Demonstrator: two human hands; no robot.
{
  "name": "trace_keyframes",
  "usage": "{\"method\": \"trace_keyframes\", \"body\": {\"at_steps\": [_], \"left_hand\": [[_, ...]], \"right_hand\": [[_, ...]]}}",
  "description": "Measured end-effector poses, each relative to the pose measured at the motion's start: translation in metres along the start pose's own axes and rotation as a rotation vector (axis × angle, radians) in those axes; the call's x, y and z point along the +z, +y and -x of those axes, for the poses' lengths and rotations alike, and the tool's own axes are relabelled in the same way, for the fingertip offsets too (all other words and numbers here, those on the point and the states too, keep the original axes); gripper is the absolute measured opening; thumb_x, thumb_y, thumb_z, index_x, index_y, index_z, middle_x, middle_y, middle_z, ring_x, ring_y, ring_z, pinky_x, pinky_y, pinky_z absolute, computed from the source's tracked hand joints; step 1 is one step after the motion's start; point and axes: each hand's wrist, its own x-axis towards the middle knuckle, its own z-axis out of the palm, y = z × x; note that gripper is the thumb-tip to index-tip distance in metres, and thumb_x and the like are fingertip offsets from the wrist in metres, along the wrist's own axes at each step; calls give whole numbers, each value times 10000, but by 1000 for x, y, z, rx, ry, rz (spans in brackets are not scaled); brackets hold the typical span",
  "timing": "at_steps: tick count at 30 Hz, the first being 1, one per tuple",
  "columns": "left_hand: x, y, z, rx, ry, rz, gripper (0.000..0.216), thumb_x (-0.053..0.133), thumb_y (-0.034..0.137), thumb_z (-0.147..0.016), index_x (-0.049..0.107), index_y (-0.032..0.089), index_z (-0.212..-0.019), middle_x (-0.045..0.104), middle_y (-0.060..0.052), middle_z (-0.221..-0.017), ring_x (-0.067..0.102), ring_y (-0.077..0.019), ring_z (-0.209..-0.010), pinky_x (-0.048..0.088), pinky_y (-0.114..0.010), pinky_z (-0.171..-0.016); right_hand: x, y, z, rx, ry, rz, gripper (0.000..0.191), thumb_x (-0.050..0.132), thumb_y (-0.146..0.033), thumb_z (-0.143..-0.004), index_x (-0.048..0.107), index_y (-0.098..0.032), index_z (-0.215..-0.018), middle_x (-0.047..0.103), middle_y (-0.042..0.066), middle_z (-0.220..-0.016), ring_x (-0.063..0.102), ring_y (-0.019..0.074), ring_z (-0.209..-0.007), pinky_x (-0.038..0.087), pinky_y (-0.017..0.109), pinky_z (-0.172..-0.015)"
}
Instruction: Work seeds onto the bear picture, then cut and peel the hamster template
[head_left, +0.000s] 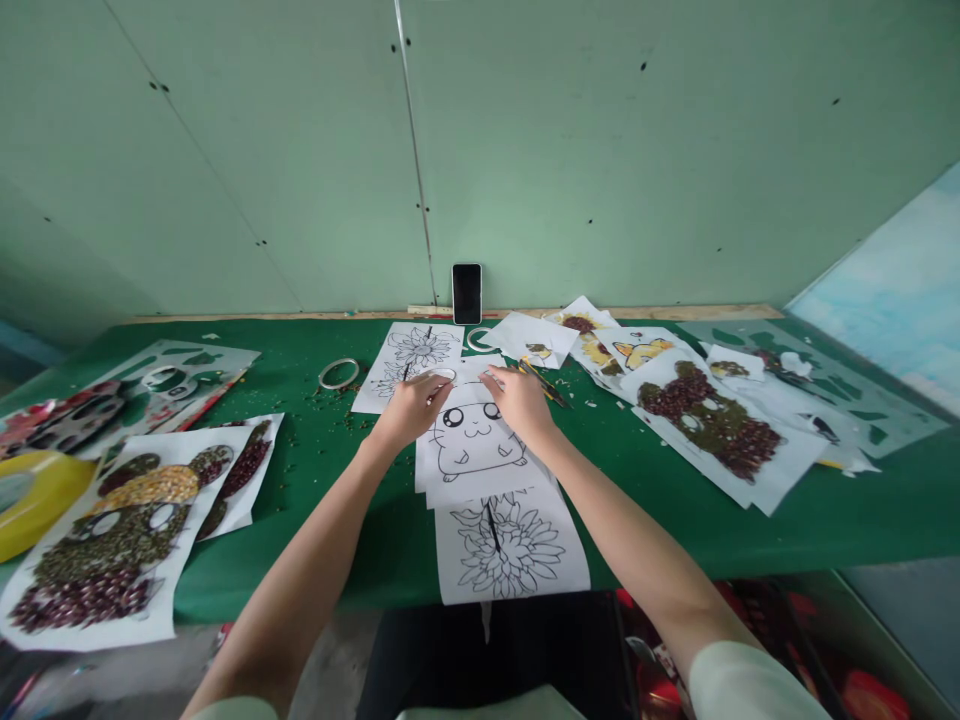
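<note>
A sheet with a black outline drawing of a round-eyed cartoon animal (476, 455) lies in front of me. My left hand (414, 408) is at its upper left, fingers curled together around a small pale thing too unclear to name. At the upper right of the sheet, my right hand (521, 402) has its fingertips pinched close to the top edge; whatever is between them is hidden. Below, a sheet with a flower outline (514, 560) hangs slightly over the table's front edge. Another flower-outline sheet (420, 350) lies beyond my left hand.
Seed-covered pictures (112, 540) lie at the left beside a yellow tape roll (45, 490). More seed pictures (712, 420) overlap at the right. A tape ring (339, 374) and scattered seeds are on the green table (315, 540). A phone (466, 294) leans on the wall.
</note>
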Motion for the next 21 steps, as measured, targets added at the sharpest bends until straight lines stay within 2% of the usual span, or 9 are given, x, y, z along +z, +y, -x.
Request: {"method": "trace_keyframes", "body": {"at_steps": [3, 6, 11, 14, 16, 18, 21], "left_hand": [[4, 0, 1, 33, -14, -25, 226, 575, 320, -1077, 785, 234, -1078, 745, -85, -876, 700, -220, -798, 535, -315, -714], [8, -2, 3, 40, -31, -77, 218, 571, 277, -1074, 782, 221, -1079, 693, -75, -821, 676, -227, -787, 540, -323, -704], [11, -2, 4, 66, -60, -154, 234, 549, 254, -1084, 776, 198, -1075, 665, -68, -794, 655, -231, -783, 546, -351, -739], [11, -1, 4, 72, -72, -175, 260, 527, 256, -1096, 776, 190, -1057, 648, -69, -783, 648, -232, -783, 535, -346, -716], [11, 0, 4, 83, -66, -168, 260, 528, 262, -1100, 779, 197, -1074, 647, -66, -782, 648, -227, -782, 536, -342, -719], [11, 2, 4, 103, -51, -153, 262, 527, 273, -1106, 780, 204, -1092, 648, -60, -779, 638, -223, -775, 543, -346, -737], [11, 4, 4, 112, -39, -122, 272, 519, 284, -1115, 778, 207, -1085, 658, -57, -779, 624, -220, -769, 543, -350, -749]], "right_hand": [[-1, -3, 1, 8, -3, 43, 435, 535, -467, -1148, 866, -188, -1188, 782, 207, -1346, 780, 319, -1094, 551, 368, -945], [-2, -5, 3, 21, -22, 99, 455, 555, -484, -1136, 886, -185, -1045, 703, 225, -1489, 760, 336, -1127, 534, 404, -1020], [2, -2, 3, -38, 64, 163, 324, 591, -368, -1118, 867, -207, -1174, 719, 197, -1473, 707, 380, -1226, 437, 560, -1180], [8, -2, 3, -140, 74, 109, 327, 602, -331, -1119, 809, -207, -1340, 746, 179, -1441, 710, 368, -1264, 436, 561, -1190], [10, -5, 4, -251, 55, 64, 344, 610, -322, -1126, 758, -251, -1428, 732, 130, -1487, 685, 341, -1343, 377, 568, -1247], [12, -9, 7, -340, 40, 41, 336, 602, -306, -1138, 736, -312, -1446, 721, 74, -1517, 663, 313, -1389, 296, 583, -1288], [14, -14, 11, -364, 40, 18, 276, 593, -305, -1151, 763, -329, -1366, 768, 51, -1440, 704, 282, -1311, 319, 540, -1236]]}}
